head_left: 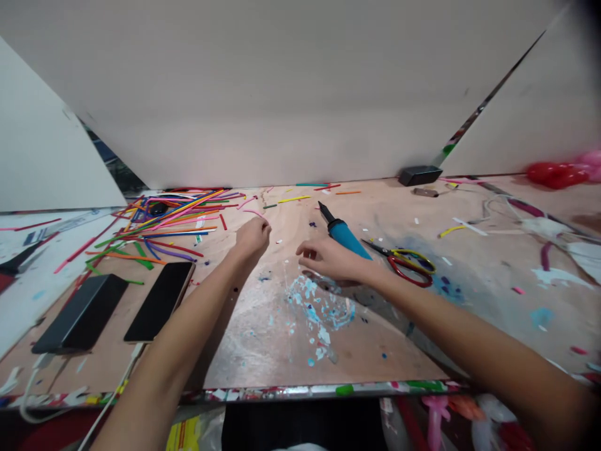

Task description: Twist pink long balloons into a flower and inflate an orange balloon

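Note:
My left hand is closed, its fingertips pinched on the end of a thin pink modelling balloon, uninflated, which curves away over the back of the hand. To the right, my right hand hovers over the table with loosely curled fingers apart and nothing visible in them. Just behind it lies a blue balloon pump with a black nozzle pointing up and left. Scissors with red and yellow handles rest to the right of the pump.
Many uninflated balloons lie heaped at the left. A phone and a black power bank with cables sit near my left forearm. A black box stands by the back panel. Inflated red balloons are at far right.

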